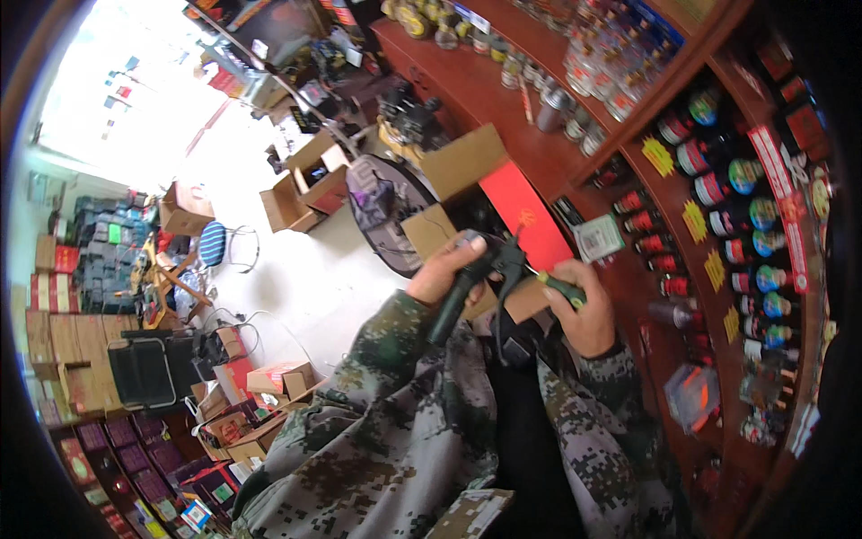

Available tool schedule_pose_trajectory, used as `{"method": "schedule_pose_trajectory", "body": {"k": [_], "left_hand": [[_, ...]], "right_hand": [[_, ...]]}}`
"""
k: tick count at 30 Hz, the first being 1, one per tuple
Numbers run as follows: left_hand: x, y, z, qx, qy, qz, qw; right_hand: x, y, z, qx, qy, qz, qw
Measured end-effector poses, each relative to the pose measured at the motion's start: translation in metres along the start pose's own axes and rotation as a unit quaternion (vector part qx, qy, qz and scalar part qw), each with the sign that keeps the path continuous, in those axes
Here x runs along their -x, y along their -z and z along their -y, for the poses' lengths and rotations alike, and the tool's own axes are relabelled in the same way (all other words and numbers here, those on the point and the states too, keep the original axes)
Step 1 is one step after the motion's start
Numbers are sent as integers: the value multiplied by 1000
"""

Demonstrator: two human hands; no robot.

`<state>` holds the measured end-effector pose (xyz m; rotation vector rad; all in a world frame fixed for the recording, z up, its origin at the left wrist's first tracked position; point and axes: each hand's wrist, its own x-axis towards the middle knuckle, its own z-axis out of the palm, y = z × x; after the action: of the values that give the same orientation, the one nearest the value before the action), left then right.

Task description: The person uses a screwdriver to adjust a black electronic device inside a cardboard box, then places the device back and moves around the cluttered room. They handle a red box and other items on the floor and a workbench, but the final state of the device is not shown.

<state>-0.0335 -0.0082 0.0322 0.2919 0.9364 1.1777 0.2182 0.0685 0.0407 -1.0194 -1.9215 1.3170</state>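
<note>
— What's in the left hand (pixel 442 269)?
— Its fingers grip a long black pistol-shaped tool (pixel 476 278), centre, near the chest.
— The right hand (pixel 584 310)?
— Closed around a green-handled screwdriver (pixel 558 286) touching the tool.

Matt black plastic tool (pixel 476 274), glossy green screwdriver handle (pixel 564 289) (probably rubbery), rough camouflage cloth sleeves (pixel 395 377), polished wood counter (pixel 476 90).

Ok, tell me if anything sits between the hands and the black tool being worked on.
Nothing visible does. The left hand is wrapped directly around the black handheld tool, and the right hand holds a green-handled screwdriver whose tip meets the tool's head. A brown cardboard box flap lies behind them, not between.
</note>
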Motion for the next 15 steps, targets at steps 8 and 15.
{"method": "schedule_pose_trajectory", "body": {"k": [8,15], "left_hand": [[7,5,-2,-116,-135,95,979],[0,15,4,39,17,-1,999]], "right_hand": [[-6,-2,-1,-402,-250,30,880],[-11,-11,-11,6,81,-31,996]]}}
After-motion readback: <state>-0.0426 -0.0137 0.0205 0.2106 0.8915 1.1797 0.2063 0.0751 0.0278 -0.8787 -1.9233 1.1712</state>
